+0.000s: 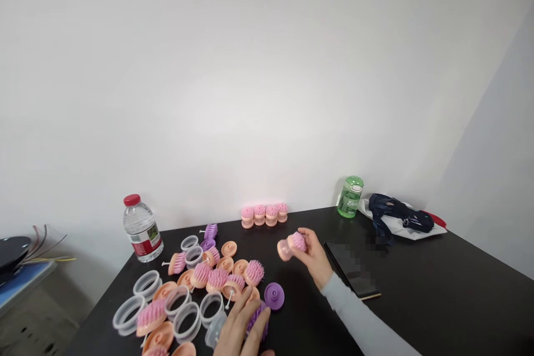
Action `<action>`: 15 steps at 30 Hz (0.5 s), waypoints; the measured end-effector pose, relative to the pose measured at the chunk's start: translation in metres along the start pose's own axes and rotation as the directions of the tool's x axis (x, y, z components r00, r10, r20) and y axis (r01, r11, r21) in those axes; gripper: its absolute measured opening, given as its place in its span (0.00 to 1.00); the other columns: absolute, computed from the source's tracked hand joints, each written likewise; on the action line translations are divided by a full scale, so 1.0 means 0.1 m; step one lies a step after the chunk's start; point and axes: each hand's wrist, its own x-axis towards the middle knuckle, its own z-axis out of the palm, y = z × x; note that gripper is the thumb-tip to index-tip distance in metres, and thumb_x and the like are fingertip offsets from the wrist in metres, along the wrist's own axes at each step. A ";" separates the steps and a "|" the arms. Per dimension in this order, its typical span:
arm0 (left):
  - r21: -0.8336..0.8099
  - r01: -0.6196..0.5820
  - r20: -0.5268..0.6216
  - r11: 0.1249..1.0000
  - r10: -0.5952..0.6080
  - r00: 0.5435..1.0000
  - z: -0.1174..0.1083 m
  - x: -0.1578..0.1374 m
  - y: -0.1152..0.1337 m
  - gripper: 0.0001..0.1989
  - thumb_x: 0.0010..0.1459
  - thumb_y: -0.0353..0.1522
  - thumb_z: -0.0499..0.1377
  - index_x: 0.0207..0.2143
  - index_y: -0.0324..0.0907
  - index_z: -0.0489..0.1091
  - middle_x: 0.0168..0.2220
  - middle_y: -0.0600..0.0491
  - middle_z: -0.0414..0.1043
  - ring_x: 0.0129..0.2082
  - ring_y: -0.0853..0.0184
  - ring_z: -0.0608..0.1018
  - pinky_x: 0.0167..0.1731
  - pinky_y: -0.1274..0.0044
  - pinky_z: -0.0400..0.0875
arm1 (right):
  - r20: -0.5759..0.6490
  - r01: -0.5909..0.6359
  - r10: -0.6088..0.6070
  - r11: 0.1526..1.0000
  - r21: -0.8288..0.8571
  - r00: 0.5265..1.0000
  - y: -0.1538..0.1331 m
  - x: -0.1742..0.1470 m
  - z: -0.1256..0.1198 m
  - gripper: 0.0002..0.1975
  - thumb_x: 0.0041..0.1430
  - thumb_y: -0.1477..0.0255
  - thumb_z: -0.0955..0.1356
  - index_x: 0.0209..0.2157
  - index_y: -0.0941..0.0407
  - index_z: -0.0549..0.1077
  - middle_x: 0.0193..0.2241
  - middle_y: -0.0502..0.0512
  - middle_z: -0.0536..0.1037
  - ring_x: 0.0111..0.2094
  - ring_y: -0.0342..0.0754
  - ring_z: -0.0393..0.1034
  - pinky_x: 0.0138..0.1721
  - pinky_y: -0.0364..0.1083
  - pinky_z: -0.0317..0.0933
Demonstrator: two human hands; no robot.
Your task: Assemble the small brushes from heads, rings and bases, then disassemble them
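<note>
My right hand [314,256] is closed on a pink-bristled scrub brush [297,241] with a peach cap and a translucent middle, held tilted above the table. My left hand [240,328] reaches over the near edge of the loose parts with its fingers stretched out and apart. Under those fingers lies a purple bristle head [255,320], partly covered. Beside the left hand are a purple cap [274,296] and a clear ring [211,308]. Pink bristle heads [217,279], peach caps [161,336] and more clear rings lie spread to the left.
Several assembled pink brushes [271,215] stand in a row by the wall. A water bottle [143,231] is at the back left. On the right are a green container [350,196], a dark tablet-like device [354,270] and a folded navy item [403,214] on white plastic.
</note>
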 end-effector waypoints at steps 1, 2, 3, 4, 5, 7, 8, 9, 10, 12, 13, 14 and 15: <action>-0.025 0.010 0.035 1.000 -0.009 0.999 -0.06 0.04 0.02 0.23 0.59 0.35 0.60 0.56 0.41 0.65 0.51 0.40 0.74 0.57 0.50 0.72 0.50 0.64 0.75 | 0.050 0.007 -0.009 0.999 0.048 0.999 -0.05 -0.20 0.02 0.24 0.57 0.63 0.69 0.52 0.54 0.61 0.43 0.57 0.77 0.45 0.53 0.74 0.47 0.51 0.67; -0.045 0.056 0.056 0.997 -0.053 0.997 -0.11 0.10 0.05 0.27 0.57 0.38 0.62 0.57 0.40 0.63 0.52 0.38 0.72 0.57 0.49 0.72 0.50 0.63 0.74 | 0.107 0.006 -0.019 0.993 0.119 0.994 -0.11 -0.39 0.04 0.24 0.57 0.62 0.69 0.52 0.54 0.61 0.42 0.56 0.77 0.44 0.52 0.74 0.46 0.50 0.67; -0.064 0.118 0.059 0.991 -0.115 0.992 -0.16 0.16 0.10 0.31 0.55 0.42 0.63 0.58 0.38 0.61 0.53 0.36 0.71 0.56 0.48 0.72 0.50 0.63 0.74 | 0.188 -0.022 -0.026 0.968 0.249 0.982 -0.17 -0.56 0.06 0.24 0.57 0.62 0.70 0.52 0.53 0.61 0.43 0.56 0.76 0.44 0.52 0.73 0.47 0.50 0.67; -0.087 0.176 0.055 0.981 -0.172 0.984 -0.20 0.23 0.14 0.35 0.52 0.46 0.64 0.57 0.37 0.60 0.54 0.35 0.70 0.55 0.47 0.73 0.49 0.61 0.75 | 0.252 -0.056 -0.034 0.939 0.340 0.967 -0.23 -0.70 0.08 0.25 0.56 0.63 0.71 0.52 0.53 0.61 0.43 0.56 0.76 0.44 0.51 0.73 0.47 0.50 0.66; -0.108 0.237 0.062 0.965 -0.232 0.971 -0.23 0.31 0.20 0.37 0.51 0.47 0.65 0.57 0.38 0.59 0.53 0.34 0.69 0.54 0.47 0.74 0.48 0.61 0.75 | 0.308 -0.088 -0.046 0.908 0.409 0.950 -0.28 -0.82 0.09 0.25 0.55 0.63 0.72 0.52 0.52 0.62 0.43 0.55 0.75 0.44 0.51 0.72 0.47 0.50 0.65; -0.174 0.298 0.094 0.939 -0.285 0.954 -0.26 0.46 0.29 0.32 0.50 0.44 0.67 0.52 0.40 0.61 0.48 0.39 0.73 0.48 0.51 0.77 0.43 0.62 0.78 | 0.379 -0.123 -0.078 0.869 0.478 0.922 -0.35 -0.96 0.11 0.26 0.55 0.63 0.73 0.52 0.52 0.63 0.44 0.55 0.74 0.44 0.51 0.71 0.47 0.50 0.64; -0.205 0.328 0.121 0.922 -0.308 0.944 -0.26 0.52 0.32 0.25 0.52 0.39 0.67 0.49 0.42 0.63 0.44 0.43 0.74 0.44 0.54 0.79 0.40 0.65 0.79 | 0.396 -0.120 -0.094 0.867 0.483 0.914 -0.36 -0.99 0.12 0.25 0.55 0.63 0.73 0.51 0.52 0.64 0.44 0.56 0.74 0.44 0.52 0.71 0.47 0.50 0.64; -0.228 0.344 0.138 0.911 -0.320 0.937 -0.26 0.57 0.34 0.20 0.53 0.35 0.66 0.47 0.43 0.64 0.41 0.46 0.74 0.41 0.56 0.79 0.38 0.67 0.79 | 0.399 -0.104 -0.108 0.874 0.475 0.911 -0.36 -1.00 0.12 0.24 0.55 0.63 0.73 0.51 0.52 0.65 0.45 0.56 0.74 0.44 0.52 0.71 0.46 0.50 0.64; -0.245 0.352 0.141 0.904 -0.326 0.935 -0.25 0.61 0.36 0.16 0.55 0.31 0.64 0.45 0.44 0.64 0.39 0.48 0.74 0.39 0.58 0.79 0.38 0.68 0.78 | 0.391 -0.080 -0.118 0.888 0.453 0.913 -0.36 -1.00 0.12 0.23 0.55 0.62 0.72 0.50 0.53 0.66 0.45 0.57 0.73 0.44 0.52 0.70 0.46 0.50 0.64; -0.261 0.346 0.118 0.901 -0.326 0.938 -0.22 0.63 0.36 0.13 0.56 0.26 0.62 0.43 0.44 0.65 0.38 0.49 0.74 0.39 0.60 0.79 0.38 0.69 0.78 | 0.365 -0.016 -0.132 0.927 0.374 0.922 -0.32 -0.97 0.11 0.21 0.57 0.62 0.71 0.49 0.53 0.68 0.44 0.57 0.74 0.44 0.53 0.71 0.45 0.50 0.65; -0.263 0.334 0.103 0.905 -0.318 0.942 -0.20 0.62 0.36 0.13 0.56 0.26 0.61 0.43 0.44 0.65 0.39 0.48 0.74 0.39 0.60 0.79 0.39 0.69 0.77 | 0.354 0.022 -0.143 0.946 0.324 0.924 -0.30 -0.95 0.10 0.19 0.58 0.61 0.71 0.48 0.54 0.69 0.43 0.57 0.74 0.43 0.53 0.71 0.45 0.50 0.65; -0.265 0.323 0.093 0.909 -0.309 0.946 -0.19 0.60 0.35 0.13 0.56 0.25 0.60 0.43 0.44 0.66 0.39 0.48 0.75 0.40 0.60 0.79 0.39 0.69 0.77 | 0.346 0.062 -0.159 0.960 0.274 0.925 -0.29 -0.94 0.09 0.17 0.58 0.61 0.70 0.47 0.54 0.70 0.42 0.57 0.75 0.42 0.53 0.71 0.44 0.49 0.65; -0.268 0.311 0.089 0.912 -0.298 0.951 -0.17 0.57 0.35 0.13 0.56 0.25 0.60 0.43 0.44 0.66 0.39 0.48 0.75 0.40 0.60 0.79 0.40 0.68 0.77 | 0.344 0.104 -0.180 0.968 0.228 0.922 -0.28 -0.93 0.07 0.16 0.59 0.61 0.70 0.46 0.54 0.71 0.40 0.56 0.75 0.41 0.52 0.71 0.43 0.49 0.65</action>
